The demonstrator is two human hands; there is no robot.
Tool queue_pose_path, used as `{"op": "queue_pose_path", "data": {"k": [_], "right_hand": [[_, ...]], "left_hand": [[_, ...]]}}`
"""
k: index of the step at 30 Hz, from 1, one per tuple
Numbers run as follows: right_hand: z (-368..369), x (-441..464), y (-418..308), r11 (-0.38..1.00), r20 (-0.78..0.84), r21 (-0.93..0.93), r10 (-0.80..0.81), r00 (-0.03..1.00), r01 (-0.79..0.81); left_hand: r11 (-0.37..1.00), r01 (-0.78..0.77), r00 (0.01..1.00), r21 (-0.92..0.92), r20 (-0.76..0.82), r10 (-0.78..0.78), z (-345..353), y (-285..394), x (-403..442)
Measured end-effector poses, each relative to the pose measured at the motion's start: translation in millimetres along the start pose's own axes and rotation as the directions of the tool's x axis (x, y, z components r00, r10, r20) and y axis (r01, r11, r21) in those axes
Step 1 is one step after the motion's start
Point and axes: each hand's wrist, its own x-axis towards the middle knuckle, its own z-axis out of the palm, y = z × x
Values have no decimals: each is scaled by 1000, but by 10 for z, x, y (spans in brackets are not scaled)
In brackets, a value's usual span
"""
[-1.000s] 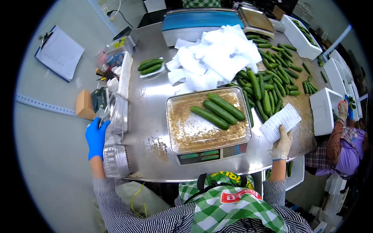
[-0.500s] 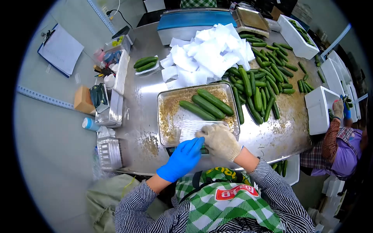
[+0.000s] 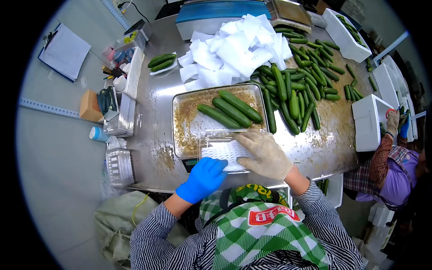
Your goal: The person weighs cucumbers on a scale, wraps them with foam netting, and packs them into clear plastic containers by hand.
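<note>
A clear plastic tray (image 3: 208,136) is held over the front of a metal scale pan, with a white foam net sheet (image 3: 225,152) lying in it. My left hand (image 3: 204,177), in a blue glove, is closed on the tray's near left edge. My right hand (image 3: 266,153), in an off-white knit glove, lies over the tray's right end, thumb and fingers apart and touching the foam sheet. Beyond the tray, three cucumbers (image 3: 230,112) rest side by side on the stained metal pan (image 3: 182,118).
Loose foam sheets (image 3: 238,49) are heaped behind the pan. A large cucumber pile (image 3: 299,90) covers the right side. Two cucumbers (image 3: 162,62) sit in a small pack at back left. Stacked clear trays (image 3: 119,167) stand left. A co-worker (image 3: 396,166) reaches into a white bin (image 3: 370,123).
My right hand has moved right, away from my left fingertips, and its fingers have spread. More of the foam sheet and tray shows. The whole view has shifted slightly.
</note>
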Motion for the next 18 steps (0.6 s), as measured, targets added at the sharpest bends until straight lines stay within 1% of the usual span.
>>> {"op": "queue_pose_path", "data": {"k": [1,2,4,5,6,8,9,10,11,12,13,14,15,17,18], "right_hand": [[5,19,51,999,15,-20,-40,999,40],[-16,15,71,977,283,98,156,946,-190],[4,-14,189,872,521,240,255,815,-426],[2,-11,230,855,597,260,224,771,-449],[-16,10,249,836,668,274,190,720,-475],[-49,-6,310,742,600,389,245,761,-546],[-76,-16,336,693,563,445,276,779,-567],[-122,-30,289,538,486,562,399,777,-628],[-51,-105,441,367,413,722,452,791,-587],[18,-173,527,249,270,868,489,830,-429],[60,-202,519,134,128,963,539,832,-234],[99,-235,460,182,16,973,565,825,-143],[105,-225,330,344,-38,918,570,821,-197],[131,-168,61,626,-150,722,558,816,-296],[195,-151,33,562,-215,785,643,735,-261]], "left_hand": [[1000,-20,1000,-5,-11,20,-26,-11,26],[995,54,998,-82,-30,-57,-22,-2,41],[949,199,975,-245,-49,-217,6,39,61],[874,321,941,-364,15,-339,15,56,53],[768,438,889,-467,97,-448,2,72,49],[503,625,747,-597,268,-609,-104,79,111],[413,659,698,-628,306,-647,-157,85,144],[321,684,648,-654,344,-680,-201,79,165],[227,702,596,-675,382,-706,-241,67,179],[246,708,607,-662,392,-691,-293,39,166],[189,715,575,-673,410,-708,-330,30,169],[132,719,543,-683,432,-720,-367,27,178],[75,720,512,-690,456,-728,-394,27,190],[-23,720,456,-694,498,-738,-418,60,194],[-71,716,431,-694,519,-738,-427,84,195]]}}
